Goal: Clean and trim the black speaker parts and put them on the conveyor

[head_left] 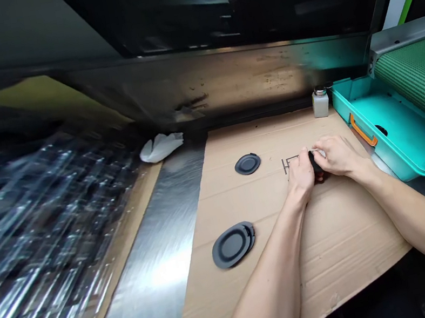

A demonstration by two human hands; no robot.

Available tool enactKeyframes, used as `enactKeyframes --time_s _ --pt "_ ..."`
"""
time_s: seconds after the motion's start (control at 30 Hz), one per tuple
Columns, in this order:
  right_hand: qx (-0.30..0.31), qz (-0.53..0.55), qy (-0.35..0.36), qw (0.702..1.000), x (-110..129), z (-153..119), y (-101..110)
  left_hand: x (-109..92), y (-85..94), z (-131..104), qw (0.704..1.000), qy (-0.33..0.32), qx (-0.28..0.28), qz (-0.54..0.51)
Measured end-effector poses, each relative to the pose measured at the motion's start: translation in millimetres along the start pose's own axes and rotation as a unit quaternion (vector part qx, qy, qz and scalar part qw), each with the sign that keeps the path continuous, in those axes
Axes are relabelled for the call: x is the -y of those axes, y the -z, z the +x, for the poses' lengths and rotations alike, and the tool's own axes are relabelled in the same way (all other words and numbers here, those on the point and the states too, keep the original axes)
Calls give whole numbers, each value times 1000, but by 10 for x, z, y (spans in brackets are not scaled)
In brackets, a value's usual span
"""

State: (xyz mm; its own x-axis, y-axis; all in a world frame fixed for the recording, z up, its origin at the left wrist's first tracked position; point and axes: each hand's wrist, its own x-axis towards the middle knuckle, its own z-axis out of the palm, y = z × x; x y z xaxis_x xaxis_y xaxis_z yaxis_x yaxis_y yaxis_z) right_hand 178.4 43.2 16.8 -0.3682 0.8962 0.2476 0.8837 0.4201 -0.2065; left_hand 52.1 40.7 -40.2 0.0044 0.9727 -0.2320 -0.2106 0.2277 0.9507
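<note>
Over the right part of the cardboard sheet (264, 199), my left hand (301, 172) and my right hand (335, 154) are close together, fingers closed on a small black part (314, 163) between them. Most of that part is hidden by the fingers, so its full shape does not show. To the left of my hands lies a flat, dark grey oval disc (247, 164) with a raised rim line and a small tab. Nearer to me, two similar oval discs (231, 245) overlap, one partly on top of the other.
A teal plastic tray (402, 164) with an orange handle stands at right, beside a green conveyor belt (418, 68). A small bottle (320, 102) stands at the sheet's back edge. Crumpled white tissue (161, 147) and many clear-wrapped items (45, 238) are on the left.
</note>
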Motion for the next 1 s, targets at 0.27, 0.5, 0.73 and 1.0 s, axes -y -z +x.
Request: enactKeyframes --time_s 0.27,0.5,0.73,1.0 --pt "-154 126 -32 980 -135 -28 -32 -299 156 -27 952 154 66 -256" --pt "-144 117 -66 980 -169 -6 -9 -318 214 -32 940 166 46 -293" --pt "-153 116 -75 978 -243 7 -86 -335 208 -52 940 166 46 -295" --pt "-180 122 -57 974 -444 36 -216 -280 267 -65 933 96 98 -334"
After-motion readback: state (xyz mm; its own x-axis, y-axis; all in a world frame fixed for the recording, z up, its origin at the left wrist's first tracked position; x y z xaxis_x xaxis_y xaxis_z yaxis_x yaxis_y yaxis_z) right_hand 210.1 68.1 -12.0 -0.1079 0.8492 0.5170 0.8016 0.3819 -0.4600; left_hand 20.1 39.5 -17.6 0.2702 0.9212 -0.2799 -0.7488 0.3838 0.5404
